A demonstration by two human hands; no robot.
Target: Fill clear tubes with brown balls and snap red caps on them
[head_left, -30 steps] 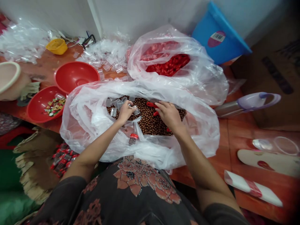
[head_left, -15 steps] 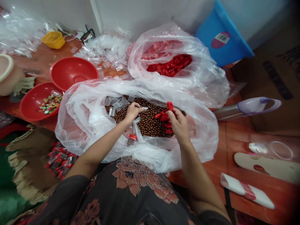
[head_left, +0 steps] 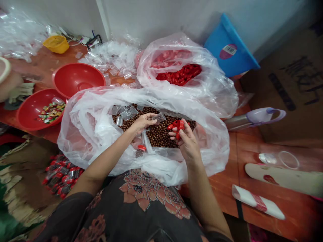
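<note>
My left hand (head_left: 144, 123) pinches a small clear plastic container (head_left: 159, 117) above a bed of round brown balls (head_left: 159, 135). Several red plastic caps (head_left: 178, 126) are gathered in the fingers of my right hand (head_left: 187, 143), a short way to the right of the container. The balls lie in a large translucent plastic bag (head_left: 87, 134) with its mouth spread wide. More clear containers (head_left: 126, 112) rest on the balls left of my hands. A filled container with a red cap (head_left: 140, 151) lies on the bag's near edge.
Behind sits a bag of red caps (head_left: 180, 75) beside a blue bucket (head_left: 230, 50). Two red bowls stand at left, one (head_left: 78, 79) behind another holding small wrapped pieces (head_left: 27, 112). Filled red-capped containers (head_left: 63, 176) are heaped at lower left. A flask (head_left: 254, 117) lies at right.
My left hand has turned, bringing the clear container into fuller view. My right hand has moved slightly down and left, and the red caps sit differently in its fingers. The whole view has shifted a little.
</note>
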